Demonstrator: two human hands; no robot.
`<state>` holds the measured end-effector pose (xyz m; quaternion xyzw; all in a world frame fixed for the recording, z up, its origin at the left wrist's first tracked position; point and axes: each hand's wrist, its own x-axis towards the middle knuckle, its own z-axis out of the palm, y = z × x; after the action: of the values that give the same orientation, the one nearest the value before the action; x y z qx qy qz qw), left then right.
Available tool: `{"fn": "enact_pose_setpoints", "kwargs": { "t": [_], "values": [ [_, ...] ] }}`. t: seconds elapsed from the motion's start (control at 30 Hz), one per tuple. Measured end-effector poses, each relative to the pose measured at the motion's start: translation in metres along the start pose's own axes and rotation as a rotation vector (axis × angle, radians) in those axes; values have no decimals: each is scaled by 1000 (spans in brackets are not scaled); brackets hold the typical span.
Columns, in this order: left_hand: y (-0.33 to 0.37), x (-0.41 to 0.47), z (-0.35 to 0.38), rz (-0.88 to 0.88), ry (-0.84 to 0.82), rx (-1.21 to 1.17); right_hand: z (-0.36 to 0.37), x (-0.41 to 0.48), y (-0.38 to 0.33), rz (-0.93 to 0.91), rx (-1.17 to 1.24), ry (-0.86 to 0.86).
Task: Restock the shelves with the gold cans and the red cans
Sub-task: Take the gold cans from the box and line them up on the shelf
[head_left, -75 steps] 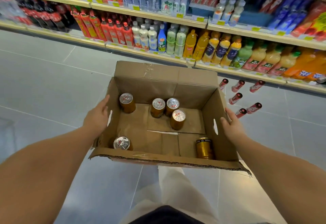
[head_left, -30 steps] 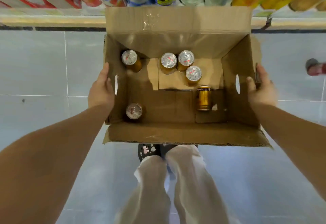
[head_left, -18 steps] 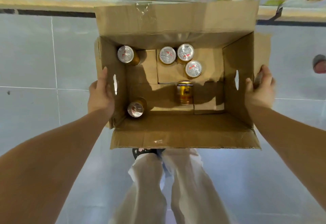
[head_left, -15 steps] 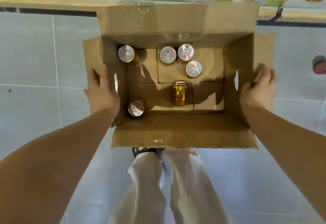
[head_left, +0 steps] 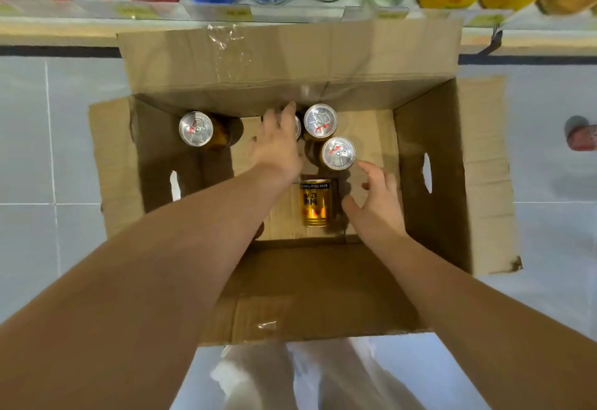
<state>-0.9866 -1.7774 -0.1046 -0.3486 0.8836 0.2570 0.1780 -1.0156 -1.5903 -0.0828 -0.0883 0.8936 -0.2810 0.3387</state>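
Note:
An open cardboard box (head_left: 429,203) sits on the floor below me. Inside stand several gold cans with silver tops: one at the far left (head_left: 197,129), two near the middle (head_left: 320,120) (head_left: 338,153). One gold can (head_left: 315,203) lies on its side. My left hand (head_left: 277,144) reaches into the box with fingers spread, over a can that it mostly hides. My right hand (head_left: 376,203) is inside too, open, just right of the lying can and below the upright one. Neither hand holds anything.
A shelf edge (head_left: 290,15) with bottles of drink runs along the top. A red can (head_left: 581,135) lies on the grey tiled floor (head_left: 48,151) at the far right. My legs in pale trousers (head_left: 290,377) stand right behind the box.
Both hands have let go of the box sides and moved inside it, toward the cans. The box now rests on the floor with its side flaps out.

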Motion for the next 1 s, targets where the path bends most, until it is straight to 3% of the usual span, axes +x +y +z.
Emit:
{"fn": "enact_pose_setpoints", "kwargs": {
  "t": [0.13,0.27,0.4,0.57,0.67,0.8,1.0],
  "values": [
    [-16,15,19,95,135,181,10,32,10,-4,10,18],
    [-30,23,18,66,135,252,26,60,-2,13,-11,9],
    [-40,11,12,65,-49,93,31,66,-16,90,15,3],
    [-58,-55,-25,-53,-107,-92,1,22,-30,76,-23,15],
    [-55,-102,-72,-87,-116,-86,-34,-23,-57,31,-26,20],
    [-33,-159,-163,-170,-129,-176,-95,-89,-115,32,147,25],
    [25,-244,-334,6,-75,-262,-200,-189,-227,-32,319,106]
  ]
}}
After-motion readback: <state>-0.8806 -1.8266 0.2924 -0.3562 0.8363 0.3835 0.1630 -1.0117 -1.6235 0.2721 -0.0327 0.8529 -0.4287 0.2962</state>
